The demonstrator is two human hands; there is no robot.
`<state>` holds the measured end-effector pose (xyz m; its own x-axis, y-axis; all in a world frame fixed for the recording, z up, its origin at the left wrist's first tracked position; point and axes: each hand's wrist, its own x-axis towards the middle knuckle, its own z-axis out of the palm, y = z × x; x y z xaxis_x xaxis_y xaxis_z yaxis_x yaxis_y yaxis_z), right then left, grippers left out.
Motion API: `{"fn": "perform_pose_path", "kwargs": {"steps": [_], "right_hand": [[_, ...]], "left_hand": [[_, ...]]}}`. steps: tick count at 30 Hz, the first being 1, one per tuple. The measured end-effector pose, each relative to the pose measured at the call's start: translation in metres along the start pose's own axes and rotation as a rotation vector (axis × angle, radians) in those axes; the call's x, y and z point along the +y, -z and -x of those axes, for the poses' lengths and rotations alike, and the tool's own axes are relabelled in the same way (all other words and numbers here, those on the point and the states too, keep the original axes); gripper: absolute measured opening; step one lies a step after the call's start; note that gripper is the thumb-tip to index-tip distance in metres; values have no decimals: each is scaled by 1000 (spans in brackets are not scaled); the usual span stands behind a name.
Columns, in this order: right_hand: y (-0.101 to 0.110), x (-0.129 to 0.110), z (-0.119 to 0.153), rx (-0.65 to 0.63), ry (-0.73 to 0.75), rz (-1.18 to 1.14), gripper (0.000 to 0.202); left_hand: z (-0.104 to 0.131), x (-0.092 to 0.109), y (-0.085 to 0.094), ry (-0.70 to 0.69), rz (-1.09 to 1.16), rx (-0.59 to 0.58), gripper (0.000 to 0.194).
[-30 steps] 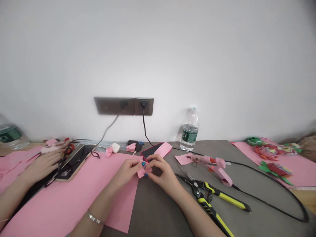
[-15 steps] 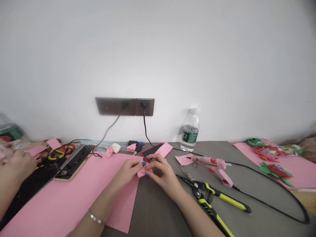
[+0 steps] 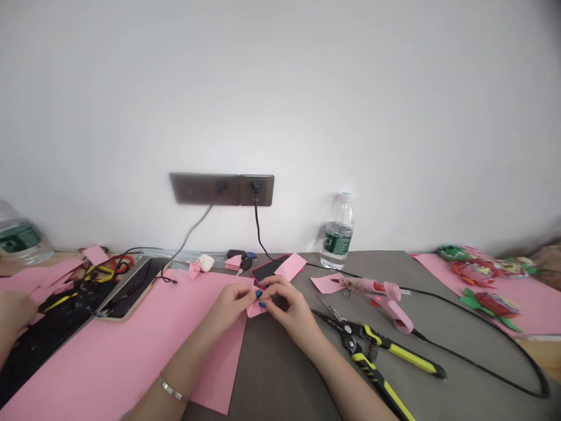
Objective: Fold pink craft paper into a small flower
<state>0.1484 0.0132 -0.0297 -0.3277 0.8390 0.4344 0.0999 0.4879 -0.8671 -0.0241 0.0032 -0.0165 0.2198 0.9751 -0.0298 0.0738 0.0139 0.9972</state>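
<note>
both hands are engaged on one item, a small pink paper (image 3: 255, 310), folded, located in front of the person, above the right edge of a large pink sheet (image 3: 153, 345) and the grey tabletop (image 3: 280, 380). the left hand (image 3: 230, 301) pinches the paper narrowly between thumb and fingers. the right hand (image 3: 286, 304) grips it from the other side, thumb and forefinger close together, remaining fingers curled. the exact fold is partly hidden by the fingertips.

just beyond the hands lies a red-edged phone (image 3: 265, 269) with a pink slip (image 3: 291, 266) across it. left of that phone are a folded pink piece (image 3: 233, 261), a key set (image 3: 246, 264) and a white case (image 3: 205, 263), the last touching a crumpled pink piece (image 3: 194, 269). a second phone (image 3: 138, 287) rests at the large sheet's left edge, a dark cable over it.

to the right, a pink glue gun (image 3: 390, 301) lies with its nozzle over another pink slip (image 3: 324, 285). pliers (image 3: 349, 331) with yellow-and-black handles lie spread nearer the person. a water bottle (image 3: 336, 240) stands upright by the wall. paper flowers (image 3: 495, 303) lie at far right. a co-worker's hand (image 3: 15, 316) shows at far left; its grip cannot be determined.
</note>
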Motion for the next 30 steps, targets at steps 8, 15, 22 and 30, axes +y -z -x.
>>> {"fn": "perform_pose_path", "kwargs": {"steps": [8,15,22,30], "right_hand": [[5,-2,-2,95,-34,25,11],[4,1,-2,130,23,83,10],[4,4,-2,154,21,52,10],[3,4,-2,126,23,22,10]], "left_hand": [[3,8,-9,110,317,-25,28],[2,1,-13,161,452,5,32],[4,-2,-14,152,394,-64,36],[4,-2,-13,152,322,-84,39]]}}
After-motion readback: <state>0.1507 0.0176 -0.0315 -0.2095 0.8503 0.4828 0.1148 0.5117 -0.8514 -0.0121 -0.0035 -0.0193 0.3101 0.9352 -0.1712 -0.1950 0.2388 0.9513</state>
